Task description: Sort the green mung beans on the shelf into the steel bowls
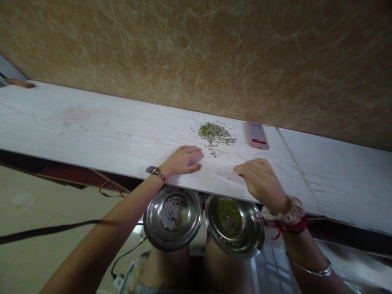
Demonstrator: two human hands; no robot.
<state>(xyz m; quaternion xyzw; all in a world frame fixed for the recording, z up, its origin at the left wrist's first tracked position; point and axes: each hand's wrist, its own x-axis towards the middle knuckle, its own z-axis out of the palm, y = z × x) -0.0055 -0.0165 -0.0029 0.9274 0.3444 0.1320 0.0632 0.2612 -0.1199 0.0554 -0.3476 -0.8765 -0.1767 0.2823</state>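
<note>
My left hand [184,160] rests on the white tabletop [92,126], thumb apart from its fingers, just left of the nearest beans. A pale, see-through patch shows between thumb and fingers; I cannot tell what it is. With closed fingertips my right hand [261,177] pinches a thin, clear strip [228,174] low over the tabletop. Beyond both hands lie loose green mung beans [214,133], spread in a thin heap. Below the table edge, a steel bowl [255,226] on the right holds more green beans [226,216]. A second steel bowl [151,226] on the left contains whitish, shiny bits [173,214].
A phone [257,135] in a pink case lies right of the beans, near the brown marbled wall [196,53]. Both bowls rest around my knees [167,265]. A black cable [55,232] runs across at the left. Something brown [21,83] sits at the tabletop's far left.
</note>
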